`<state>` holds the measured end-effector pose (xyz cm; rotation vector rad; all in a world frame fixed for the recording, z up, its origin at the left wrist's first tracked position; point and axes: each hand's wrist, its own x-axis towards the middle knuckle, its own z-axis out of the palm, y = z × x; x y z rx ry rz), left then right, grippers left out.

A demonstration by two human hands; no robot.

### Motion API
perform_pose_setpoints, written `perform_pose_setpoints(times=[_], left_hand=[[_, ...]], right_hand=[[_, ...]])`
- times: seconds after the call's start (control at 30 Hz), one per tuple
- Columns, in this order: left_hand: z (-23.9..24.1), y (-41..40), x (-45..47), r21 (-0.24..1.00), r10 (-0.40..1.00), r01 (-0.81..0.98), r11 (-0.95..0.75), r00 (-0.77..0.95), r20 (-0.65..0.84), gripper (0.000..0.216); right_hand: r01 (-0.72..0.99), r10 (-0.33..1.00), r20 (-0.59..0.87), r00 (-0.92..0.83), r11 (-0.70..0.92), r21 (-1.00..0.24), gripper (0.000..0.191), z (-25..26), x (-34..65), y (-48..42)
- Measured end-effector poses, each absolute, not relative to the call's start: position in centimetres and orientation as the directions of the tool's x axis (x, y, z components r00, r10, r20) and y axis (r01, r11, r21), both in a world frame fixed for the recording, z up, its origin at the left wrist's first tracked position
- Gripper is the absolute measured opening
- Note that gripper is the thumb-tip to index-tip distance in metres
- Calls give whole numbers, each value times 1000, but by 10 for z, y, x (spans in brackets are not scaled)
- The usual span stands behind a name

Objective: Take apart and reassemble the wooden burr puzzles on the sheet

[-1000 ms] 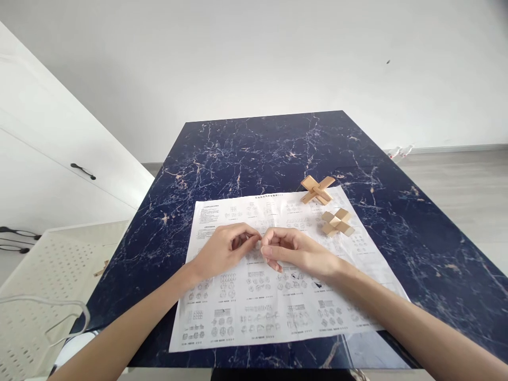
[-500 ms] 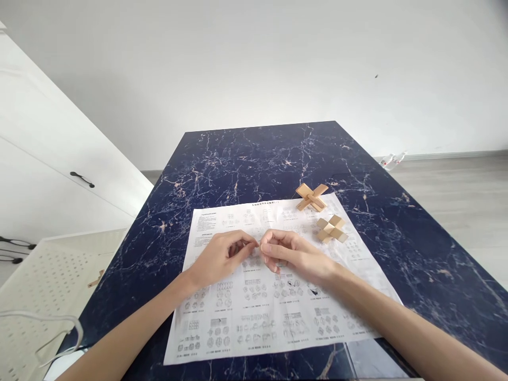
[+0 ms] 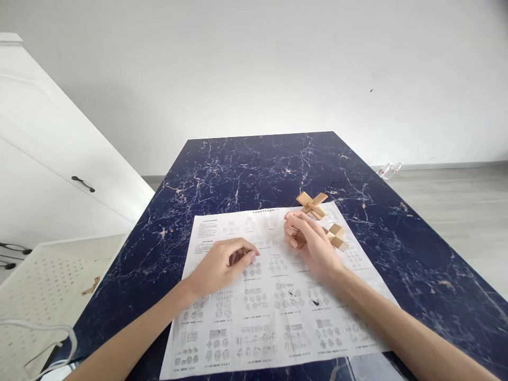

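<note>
A white instruction sheet [image 3: 273, 312] printed with small puzzle diagrams lies on a dark blue marble table [image 3: 254, 164]. My left hand [image 3: 222, 264] rests on the sheet with its fingers curled loosely and nothing visible in them. My right hand [image 3: 309, 241] hovers over the sheet's far right part, fingers curled, just short of two wooden cross-shaped puzzles. The nearer puzzle [image 3: 337, 236] is partly hidden behind that hand. The farther puzzle [image 3: 312, 204] sits at the sheet's top edge.
A white perforated surface [image 3: 43, 286] with a small wooden piece [image 3: 90, 288] stands left of the table. White cabinets with a black handle [image 3: 82, 183] line the left wall. A white cable [image 3: 39, 344] loops at the lower left. Grey floor lies to the right.
My right hand has left my left hand and moved right and away toward the wooden puzzles. My left hand has stayed on the sheet. The view has tilted up slightly.
</note>
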<state>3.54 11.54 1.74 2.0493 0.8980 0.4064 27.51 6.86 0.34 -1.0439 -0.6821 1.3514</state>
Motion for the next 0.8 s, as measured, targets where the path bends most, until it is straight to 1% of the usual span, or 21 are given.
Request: perform_pose_setpoints(times=[0.13,0.2,0.27,0.33,0.47,0.67,0.73,0.8], left_hand=[[17,116,35,807,720,442,-391,693,-31,27],[17,116,35,806,721,443,-392,693,-30,27],[17,116,34,806,721,441,-393,693,-28,27],[17,116,34,809,718,436,-395,696,-24,27],[19,115,34,812,716,429,-395,698,-21,27],[19,114,35,816,721,432,-383,693,-29,27],[19,114,35,824,722,425,-374,691,-29,28],[20,114,35,837,728,420,-352,684,-37,28]], right_hand=[[-616,962,-215,165,-70,-785,39,1,279,73],[-687,959,-234,158,-63,-724,43,0,282,74],[-730,959,-242,149,-59,-681,48,-1,287,76],[-745,963,-233,137,-55,-665,50,-3,291,78],[-737,960,-247,129,-74,-672,49,-5,295,80],[-661,957,-245,153,-85,-746,39,-4,290,78],[-639,956,-262,133,-119,-760,38,-3,286,76],[-577,960,-265,88,-167,-799,40,-2,282,73]])
